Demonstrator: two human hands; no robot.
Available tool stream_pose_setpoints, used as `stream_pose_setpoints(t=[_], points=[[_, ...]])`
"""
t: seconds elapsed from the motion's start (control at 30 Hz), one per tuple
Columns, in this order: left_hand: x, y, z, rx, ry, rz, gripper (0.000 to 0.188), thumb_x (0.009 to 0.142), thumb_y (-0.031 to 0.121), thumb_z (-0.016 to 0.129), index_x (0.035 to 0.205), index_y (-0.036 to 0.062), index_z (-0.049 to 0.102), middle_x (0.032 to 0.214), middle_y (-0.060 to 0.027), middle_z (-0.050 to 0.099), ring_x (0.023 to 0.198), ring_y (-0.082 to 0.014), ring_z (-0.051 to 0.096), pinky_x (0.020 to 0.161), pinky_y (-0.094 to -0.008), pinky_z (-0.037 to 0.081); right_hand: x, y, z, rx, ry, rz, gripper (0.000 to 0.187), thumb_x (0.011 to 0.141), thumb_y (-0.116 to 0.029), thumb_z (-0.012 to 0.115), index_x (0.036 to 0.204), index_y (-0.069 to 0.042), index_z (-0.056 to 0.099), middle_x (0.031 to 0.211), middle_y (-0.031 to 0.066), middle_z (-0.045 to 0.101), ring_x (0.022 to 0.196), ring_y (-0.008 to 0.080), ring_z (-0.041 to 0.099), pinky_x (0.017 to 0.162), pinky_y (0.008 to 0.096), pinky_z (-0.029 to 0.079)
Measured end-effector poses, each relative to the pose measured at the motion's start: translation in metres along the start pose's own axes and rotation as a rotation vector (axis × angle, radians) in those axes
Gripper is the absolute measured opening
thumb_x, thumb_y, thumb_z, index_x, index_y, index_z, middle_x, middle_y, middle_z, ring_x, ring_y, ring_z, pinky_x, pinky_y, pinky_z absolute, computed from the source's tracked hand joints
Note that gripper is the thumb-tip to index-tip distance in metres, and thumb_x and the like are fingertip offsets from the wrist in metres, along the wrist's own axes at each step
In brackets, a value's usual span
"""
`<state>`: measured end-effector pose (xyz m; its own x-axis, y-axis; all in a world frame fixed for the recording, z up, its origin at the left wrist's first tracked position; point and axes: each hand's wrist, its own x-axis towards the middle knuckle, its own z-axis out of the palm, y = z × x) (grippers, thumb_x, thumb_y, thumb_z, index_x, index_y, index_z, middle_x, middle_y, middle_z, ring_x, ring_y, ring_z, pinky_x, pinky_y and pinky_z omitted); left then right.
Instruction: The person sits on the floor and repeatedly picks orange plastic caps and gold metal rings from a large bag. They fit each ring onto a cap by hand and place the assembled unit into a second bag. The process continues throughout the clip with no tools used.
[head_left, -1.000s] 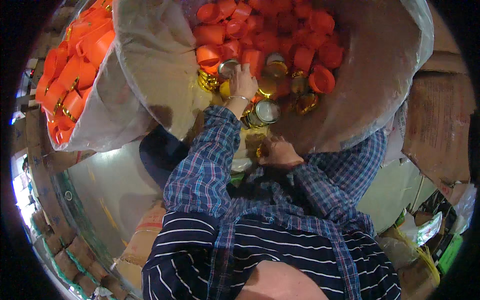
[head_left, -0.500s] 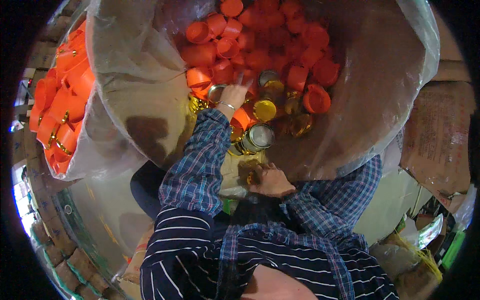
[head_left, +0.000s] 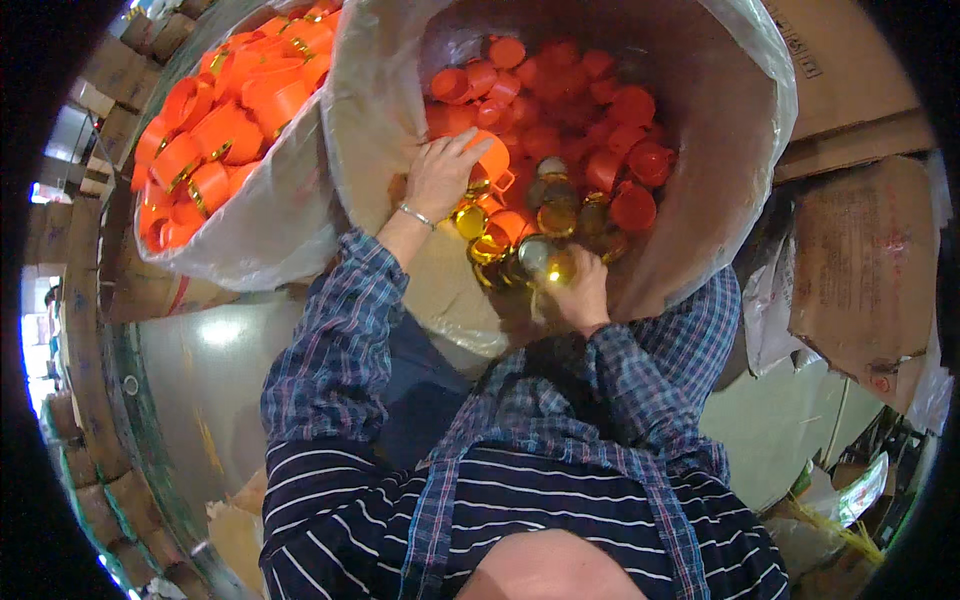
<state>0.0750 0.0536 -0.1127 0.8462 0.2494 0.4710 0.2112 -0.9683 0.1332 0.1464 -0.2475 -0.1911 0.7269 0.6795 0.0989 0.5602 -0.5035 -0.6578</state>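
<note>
My left hand (head_left: 440,180) is closed on an orange plastic cup (head_left: 492,158) with a small handle, over the near left part of a plastic-lined bin (head_left: 735,130). Lower down, my right hand (head_left: 582,292) has its fingers closed on a shiny gold piece, perhaps a lid (head_left: 561,266). Touching or close beside it is a round silver-topped piece (head_left: 537,254). Between the hands lie another orange cup (head_left: 512,224) and several gold rings and discs. Farther in, a gold round piece (head_left: 556,218) rests near a heap of orange cups (head_left: 540,120).
To the left stands a second plastic-lined bag (head_left: 290,215), full of orange cups with gold bands (head_left: 225,130). Cardboard boxes (head_left: 865,270) are at the right, with scraps and yellow strands (head_left: 850,540) below them. Stacked brown blocks (head_left: 85,330) line the far left.
The view has shifted, bringing the left bag further in. My left hand now grips an orange cup. My right hand has moved from the bin's near edge up to the gold pieces.
</note>
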Motion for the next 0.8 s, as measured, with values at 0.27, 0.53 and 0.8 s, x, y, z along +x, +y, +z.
stream_pose_setpoints(t=[0.27,0.53,0.8], points=[[-0.008,0.026,-0.027,-0.985,0.313,-0.781,0.036,0.094,0.001,0.053,0.128,0.0077,0.064,0.128,-0.0142,0.065,0.115,-0.0239,0.063,0.095,-0.0319,0.050,0.013,-0.037,-0.059,0.574,0.004,0.300,0.071,0.082,-0.036,0.079,0.136,0.000,0.050,0.125,0.0134,0.058,0.116,0.0255,0.054,0.099,0.0375,0.045],[-0.066,0.128,-0.023,-1.689,0.004,-0.604,0.031,0.096,0.012,0.059,0.127,0.0049,0.060,0.120,-0.0045,0.066,0.106,-0.0162,0.065,0.090,-0.0318,0.054,0.022,-0.111,-0.101,0.820,0.060,-0.230,0.057,0.088,-0.018,0.066,0.139,-0.002,0.047,0.132,0.0087,0.051,0.120,0.0195,0.051,0.105,0.0335,0.039],[-0.069,0.150,-0.033,-1.878,-0.400,-0.667,0.035,0.101,0.020,0.053,0.134,0.0106,0.054,0.124,-0.0059,0.063,0.107,-0.0193,0.064,0.091,-0.0346,0.054,0.005,-0.117,-0.109,0.512,0.115,-0.457,0.063,0.084,-0.029,0.072,0.135,-0.003,0.047,0.129,0.0093,0.052,0.117,0.0200,0.053,0.103,0.0341,0.042]])
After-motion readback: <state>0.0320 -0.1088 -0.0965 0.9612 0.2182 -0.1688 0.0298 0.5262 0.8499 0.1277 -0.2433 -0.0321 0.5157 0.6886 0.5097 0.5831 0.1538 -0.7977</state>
